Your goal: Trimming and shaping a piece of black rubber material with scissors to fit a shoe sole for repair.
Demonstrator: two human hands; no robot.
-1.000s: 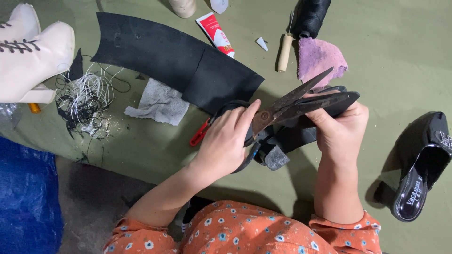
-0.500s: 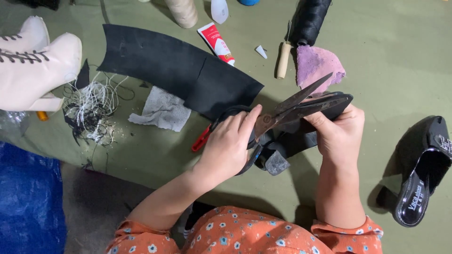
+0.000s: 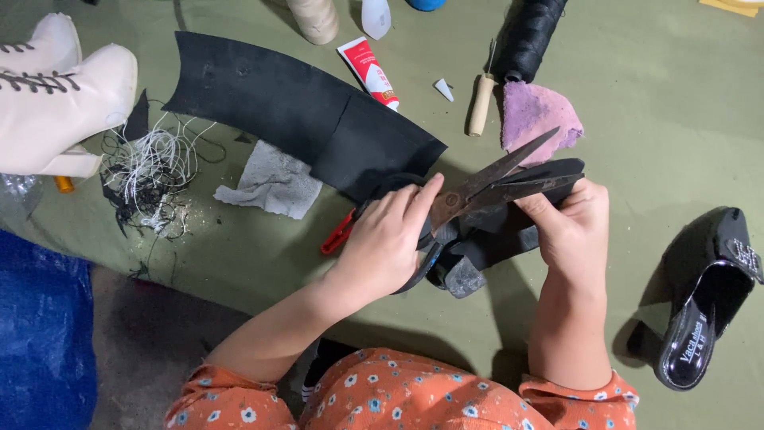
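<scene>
the person in the orange flowered top (image 3: 414, 398) is working over an olive-green table (image 3: 652, 119). the left hand (image 3: 386, 239) is closing around the handles of large dark scissors (image 3: 477, 187), whose blades are standing open and pointing toward two o'clock. the right hand (image 3: 569, 231) is clamping a black shoe (image 3: 493, 239) at its upper edge, fingers curling over a strip that is lying between the blades. the two hands are sitting close together, nearly touching across the shoe, at the table's six o'clock edge.

judging from this, the right thumb is resting just beside the lower blade, so a quick closing could be nicking it. the shoe is hanging partly past the hands, with its heel block dangling, so a slack grip could be letting it twist and the cut wander off line.

a red-handled tool (image 3: 338, 235) is peeking out at nine o'clock of the left hand. farther out, a grey rag (image 3: 270, 187) and tangled threads (image 3: 155, 175) are lying at ten o'clock, and a black rubber sheet (image 3: 294, 111) at eleven. a black glossy mule (image 3: 704, 302) is sitting at three o'clock. farthest, a pink cloth (image 3: 537, 115), a wooden-handled awl (image 3: 479, 103), a black thread spool (image 3: 529, 36), a red and white tube (image 3: 368, 72) and a cream boot (image 3: 60, 99) are lining the far side.
</scene>
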